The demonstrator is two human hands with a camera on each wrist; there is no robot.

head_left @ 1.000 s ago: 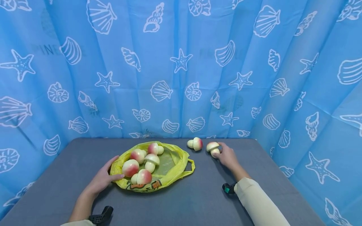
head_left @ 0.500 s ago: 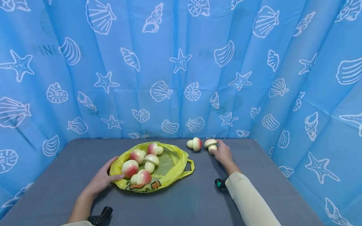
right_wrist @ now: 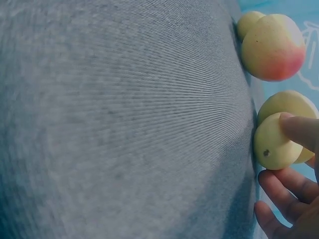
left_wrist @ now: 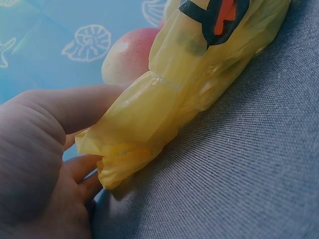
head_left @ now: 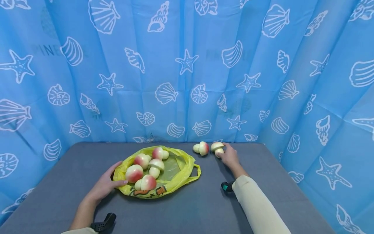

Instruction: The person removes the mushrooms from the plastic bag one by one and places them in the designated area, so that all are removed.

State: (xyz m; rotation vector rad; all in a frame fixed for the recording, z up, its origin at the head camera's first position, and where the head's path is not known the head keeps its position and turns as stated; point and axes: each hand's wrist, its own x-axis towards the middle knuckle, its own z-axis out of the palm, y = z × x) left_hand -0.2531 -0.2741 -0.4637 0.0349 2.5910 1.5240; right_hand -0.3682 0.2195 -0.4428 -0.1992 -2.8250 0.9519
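Note:
My right hand (head_left: 230, 157) pinches a toy mushroom (head_left: 217, 147) by its pale stem, near the table's back edge. In the right wrist view the thumb presses on the stem (right_wrist: 276, 142) while the fingers curl beneath it. Just left of it lies another toy mushroom (head_left: 203, 148) with a pink-blushed cap. At the left, my left hand (head_left: 104, 186) holds the side of a yellow plastic bag (head_left: 182, 180), thumb over the rim and fingers round the outside. Several pink-and-cream toy mushrooms (head_left: 135, 174) lie in the bag's wide mouth.
A grey cloth-covered table (head_left: 187, 214) carries everything. Behind it and along the right side hangs a blue curtain (head_left: 187, 107) with white shell and starfish prints. The bag's handle loop (head_left: 198, 172) sticks out to the right. Black cameras (head_left: 104, 223) sit at both wrists.
My right hand has shifted a little left and back with the mushroom, bringing it closer to the other loose one. The left hand and the bag stay in place.

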